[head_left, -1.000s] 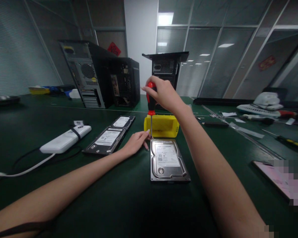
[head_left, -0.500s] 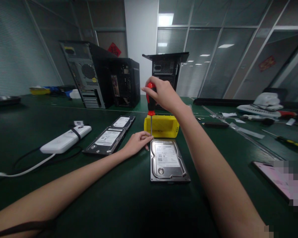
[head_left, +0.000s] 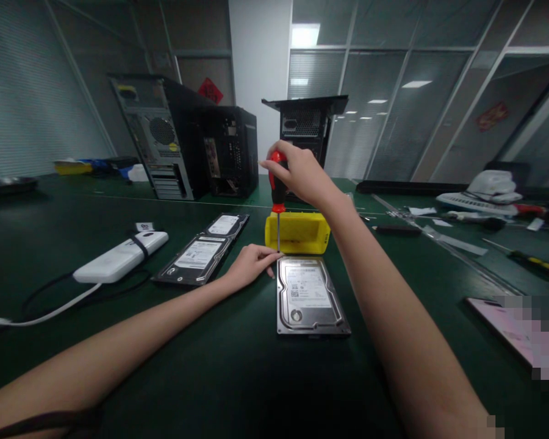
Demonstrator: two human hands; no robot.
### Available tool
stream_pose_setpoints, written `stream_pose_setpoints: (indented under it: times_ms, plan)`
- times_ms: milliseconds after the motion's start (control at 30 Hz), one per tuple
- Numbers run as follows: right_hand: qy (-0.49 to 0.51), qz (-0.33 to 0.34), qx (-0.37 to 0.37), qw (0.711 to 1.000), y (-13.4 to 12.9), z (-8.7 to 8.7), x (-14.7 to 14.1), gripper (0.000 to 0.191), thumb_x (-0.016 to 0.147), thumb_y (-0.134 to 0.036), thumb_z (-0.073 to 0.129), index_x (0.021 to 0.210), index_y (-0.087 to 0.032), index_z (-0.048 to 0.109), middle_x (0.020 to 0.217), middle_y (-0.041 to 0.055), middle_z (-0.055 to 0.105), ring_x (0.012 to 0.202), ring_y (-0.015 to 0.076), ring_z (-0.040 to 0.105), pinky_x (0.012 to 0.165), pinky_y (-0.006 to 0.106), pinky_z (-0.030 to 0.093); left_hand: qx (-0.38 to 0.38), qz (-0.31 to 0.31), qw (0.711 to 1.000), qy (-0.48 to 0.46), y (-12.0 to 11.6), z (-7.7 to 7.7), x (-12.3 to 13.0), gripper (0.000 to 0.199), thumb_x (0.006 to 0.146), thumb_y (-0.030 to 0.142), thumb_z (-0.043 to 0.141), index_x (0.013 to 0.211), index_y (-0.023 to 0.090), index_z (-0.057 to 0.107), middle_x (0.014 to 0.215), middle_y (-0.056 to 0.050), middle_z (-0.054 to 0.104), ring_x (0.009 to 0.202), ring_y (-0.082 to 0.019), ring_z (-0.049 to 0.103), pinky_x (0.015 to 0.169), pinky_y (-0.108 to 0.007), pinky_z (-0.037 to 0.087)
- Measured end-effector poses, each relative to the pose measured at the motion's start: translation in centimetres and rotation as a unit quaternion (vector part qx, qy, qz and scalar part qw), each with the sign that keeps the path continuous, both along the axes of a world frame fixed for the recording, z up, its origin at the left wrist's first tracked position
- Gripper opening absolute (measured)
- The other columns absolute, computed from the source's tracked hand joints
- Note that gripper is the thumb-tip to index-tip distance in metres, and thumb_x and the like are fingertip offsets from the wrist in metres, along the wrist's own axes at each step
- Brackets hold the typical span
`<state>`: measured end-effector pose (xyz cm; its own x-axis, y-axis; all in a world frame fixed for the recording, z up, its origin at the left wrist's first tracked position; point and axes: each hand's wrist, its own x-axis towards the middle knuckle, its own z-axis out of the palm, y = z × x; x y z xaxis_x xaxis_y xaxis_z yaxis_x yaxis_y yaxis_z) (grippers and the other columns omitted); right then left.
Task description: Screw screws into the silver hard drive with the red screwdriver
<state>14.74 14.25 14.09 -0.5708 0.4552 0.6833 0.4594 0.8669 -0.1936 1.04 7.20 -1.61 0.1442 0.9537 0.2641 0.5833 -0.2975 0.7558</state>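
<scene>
One white oblong device, a black band around it and a white cable trailing from its near end, lies just past nine o'clock on the green surface, if I take the silver hard drive as the middle of the dial. Farther back, toward eleven, two dark computer cases stand side by side. Between nine and ten lie two dark hard drives, end to end, labels up.

At ten comes the person's left hand, low over the surface, its fingertips gathered at the silver drive's far left corner; I cannot tell whether that grip is closed on anything. A red-and-black screwdriver stands upright at eleven (straight as a post, from where I am), its tip down by those fingers at that same corner; just what it meets there is too small to see. The right hand, higher up toward twelve, holds the handle in a closed grip from above. Behind the drive at twelve sits a yellow tray, and the drive itself lies flat, label up. A phone, partly pixelated, lies just past three, and a black-and-yellow screwdriver just before three.
</scene>
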Motion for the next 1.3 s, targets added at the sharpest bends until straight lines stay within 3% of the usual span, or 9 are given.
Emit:
stream_pose_setpoints:
  times_ms: [567, 933, 1300]
  plan:
    - [0.001, 0.014, -0.004, 1.000, 0.00, 0.00, -0.19, 0.031, 0.093, -0.043, 0.045, 0.105, -0.017, 0.057, 0.083, 0.0065, 0.061, 0.076, 0.0177, 0.056, 0.073, 0.031, 0.044, 0.025, 0.013, 0.999, 0.027, -0.08, 0.06, 0.25, 0.034, 0.090, 0.040, 0.050, 0.079, 0.017, 0.073, 0.046, 0.002, 0.061, 0.049, -0.016, 0.060, 0.061, -0.024, 0.043]
    - [-0.014, 0.021, 0.003, 1.000, -0.31, 0.39, 0.32, 0.029, 0.093, -0.042, 0.047, 0.103, -0.017, 0.058, 0.090, 0.0070, 0.062, 0.082, 0.0184, 0.056, 0.078, 0.032, 0.043, -0.001, 0.019, 1.000, -0.017, -0.05, 0.12, 0.31, 0.027, 0.085, 0.038, 0.057, 0.083, 0.016, 0.073, 0.062, 0.000, 0.070, 0.053, -0.017, 0.066, 0.061, -0.024, 0.044]
    - [-0.014, 0.039, 0.006, 0.999, -0.13, 0.43, -0.01, 0.027, 0.092, -0.041, 0.049, 0.102, -0.017, 0.057, 0.097, 0.0077, 0.061, 0.087, 0.0190, 0.056, 0.082, 0.031, 0.040, -0.007, 0.022, 0.999, -0.031, 0.05, -0.02, 0.21, 0.026, 0.085, 0.038, 0.059, 0.085, 0.017, 0.074, 0.064, -0.001, 0.071, 0.053, -0.017, 0.067, 0.062, -0.025, 0.045]
